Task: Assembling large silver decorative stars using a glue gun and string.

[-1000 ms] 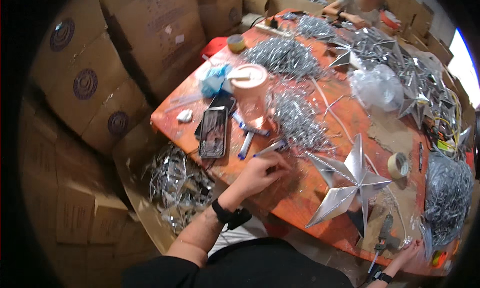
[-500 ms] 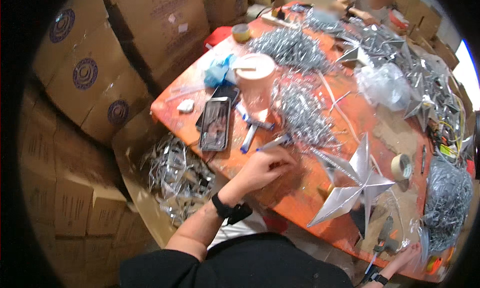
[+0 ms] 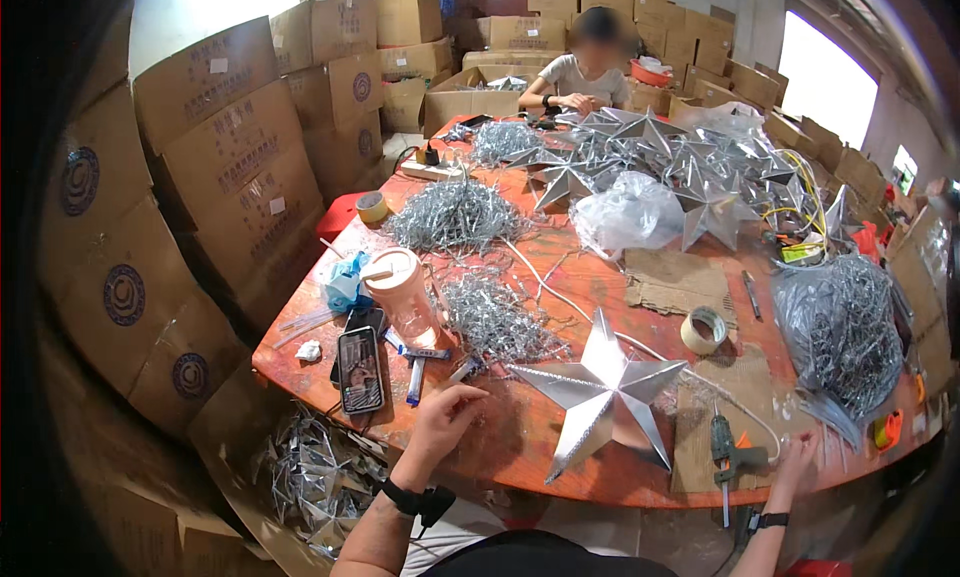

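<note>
My left hand (image 3: pixel 447 424) is over the table's near left edge, its fingers curled in toward the thumb; whatever they hold, if anything, is too small to make out. Just beyond it lies a small blue-and-white packet (image 3: pixel 465 369). A silver five-pointed star (image 3: pixel 605 389) rests on the table between my hands. At the near right, my right hand (image 3: pixel 795 459) has its fingers stretched out, close to the end of a white cord (image 3: pixel 735 399) and several thin translucent sticks (image 3: pixel 832 417). Left of that hand, a glue gun (image 3: pixel 722 442) lies on cardboard.
A phone (image 3: pixel 360 370) and a pink lidded cup (image 3: pixel 405 302) stand at left, near piles of silver tinsel (image 3: pixel 455 215). A tape roll (image 3: pixel 703 330), a plastic bag of tinsel (image 3: pixel 845 332) and more stars (image 3: pixel 715 212) lie to the right. Another person (image 3: pixel 590 77) sits opposite.
The view has tilted up and swung, showing more of the room and the other person. My right hand has moved left, away from the plastic bag and nearer the glue gun. The left hand remains curled.
</note>
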Demonstrator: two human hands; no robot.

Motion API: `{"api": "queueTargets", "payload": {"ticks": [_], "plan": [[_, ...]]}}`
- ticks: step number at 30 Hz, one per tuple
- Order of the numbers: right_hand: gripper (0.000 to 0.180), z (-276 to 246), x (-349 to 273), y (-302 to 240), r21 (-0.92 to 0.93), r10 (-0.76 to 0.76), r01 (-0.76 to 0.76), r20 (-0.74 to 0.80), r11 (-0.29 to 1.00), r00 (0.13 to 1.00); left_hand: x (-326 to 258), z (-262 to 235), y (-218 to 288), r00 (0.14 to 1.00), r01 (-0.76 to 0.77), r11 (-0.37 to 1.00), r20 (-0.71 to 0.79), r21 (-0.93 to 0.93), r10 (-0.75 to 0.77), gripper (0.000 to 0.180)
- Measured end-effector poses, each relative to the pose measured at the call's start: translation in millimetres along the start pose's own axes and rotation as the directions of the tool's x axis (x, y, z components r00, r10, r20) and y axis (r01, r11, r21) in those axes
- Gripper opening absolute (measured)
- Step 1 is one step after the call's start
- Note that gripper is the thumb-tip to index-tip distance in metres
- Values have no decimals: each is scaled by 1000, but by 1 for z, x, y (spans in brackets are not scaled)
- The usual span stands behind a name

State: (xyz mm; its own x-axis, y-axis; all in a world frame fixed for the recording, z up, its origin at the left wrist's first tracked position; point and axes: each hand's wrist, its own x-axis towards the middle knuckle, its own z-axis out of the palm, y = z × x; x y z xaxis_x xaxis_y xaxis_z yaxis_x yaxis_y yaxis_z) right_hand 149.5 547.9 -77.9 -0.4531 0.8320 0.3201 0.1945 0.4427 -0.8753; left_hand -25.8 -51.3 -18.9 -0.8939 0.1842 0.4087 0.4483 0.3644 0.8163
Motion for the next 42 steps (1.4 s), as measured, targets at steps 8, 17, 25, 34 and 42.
{"api": "queueTargets", "payload": {"ticks": [8, 17, 25, 34, 42], "plan": [[47, 29, 18, 37, 517, -34, 85, -107, 852, 994, -31, -46, 41, 886, -251, 940, -337, 230, 318, 9], [32, 27, 4, -27, 554, -47, 106, -120, 825, 992, -220, -176, -1, 957, 268, 643, -122, 718, -263, 22], [36, 40, 19, 15, 476, -44, 72, -71, 877, 996, -152, -99, 79, 883, -41, 609, 314, 792, -348, 43], [34, 20, -13, -43, 664, 17, -37, 37, 747, 999, -56, 51, 111, 880, -455, 717, 389, 529, 271, 73], [24, 12, -19, -46, 588, 73, -113, 92, 801, 993, -43, 46, 73, 907, -421, 753, 214, 506, 363, 42]]}}
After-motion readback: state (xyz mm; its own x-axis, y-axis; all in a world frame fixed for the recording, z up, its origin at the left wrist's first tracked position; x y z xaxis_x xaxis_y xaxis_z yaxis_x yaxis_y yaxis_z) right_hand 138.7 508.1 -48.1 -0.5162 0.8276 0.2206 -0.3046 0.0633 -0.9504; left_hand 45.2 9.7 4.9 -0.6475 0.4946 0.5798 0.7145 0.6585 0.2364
